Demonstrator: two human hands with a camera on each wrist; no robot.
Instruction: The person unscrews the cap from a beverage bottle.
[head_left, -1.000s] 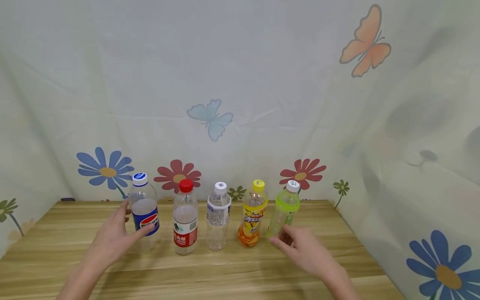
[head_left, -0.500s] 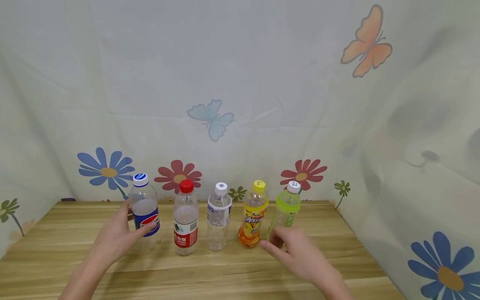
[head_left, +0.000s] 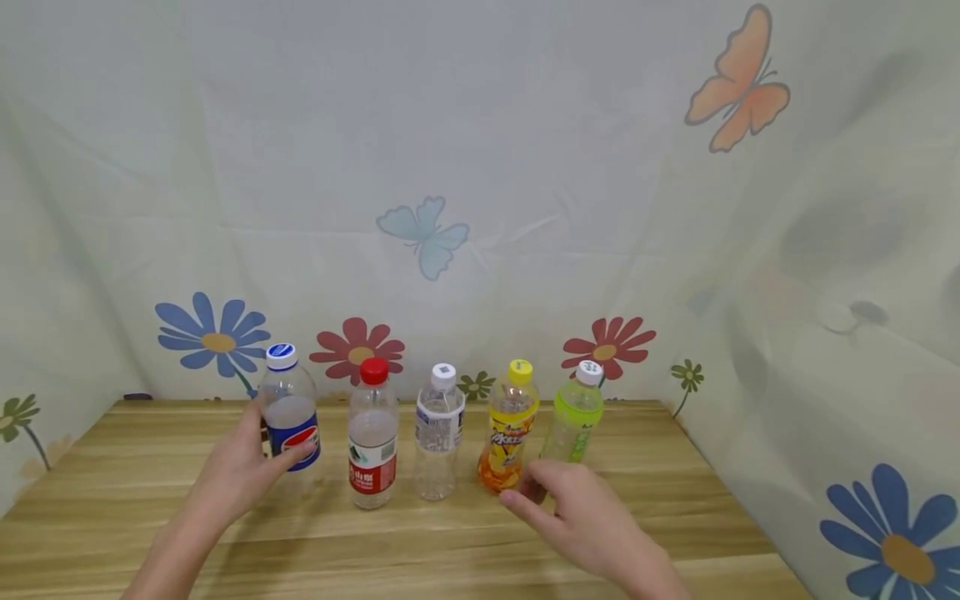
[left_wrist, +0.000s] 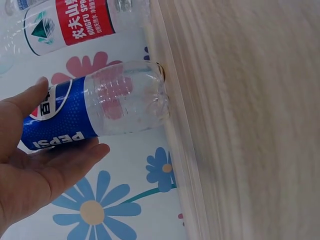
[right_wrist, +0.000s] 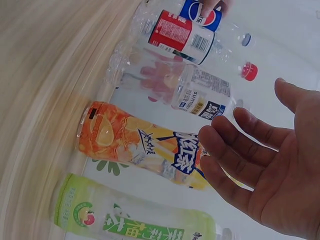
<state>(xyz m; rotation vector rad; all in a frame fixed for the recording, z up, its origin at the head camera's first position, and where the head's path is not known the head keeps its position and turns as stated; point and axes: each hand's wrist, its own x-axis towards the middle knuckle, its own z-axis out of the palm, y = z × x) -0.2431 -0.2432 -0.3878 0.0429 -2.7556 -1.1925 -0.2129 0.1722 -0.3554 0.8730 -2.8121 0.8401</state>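
Observation:
My left hand (head_left: 238, 477) holds a clear Pepsi bottle (head_left: 292, 410) with a blue label and a blue-topped white cap, thumb across the label. The bottle stands upright at the left end of a row. My right hand (head_left: 581, 518) is in front of the yellow-capped iced tea bottle (head_left: 507, 437) and the green-labelled tea bottle (head_left: 573, 421), hiding the green one's lower part. In the right wrist view its fingers (right_wrist: 235, 150) are loosely bent, thumb apart, with nothing held. Between the hands stand a red-capped water bottle (head_left: 372, 450) and a white-capped clear bottle (head_left: 439, 437).
The bottles stand side by side on a wood-grain table (head_left: 420, 558). Behind them hangs a pale cloth (head_left: 300, 125) printed with flowers and butterflies, which also runs along the right side.
My right hand has moved left from in front of the green-labelled bottle towards the yellow-capped iced tea bottle, its thumb and fingers parting. My left hand stays on the Pepsi bottle.

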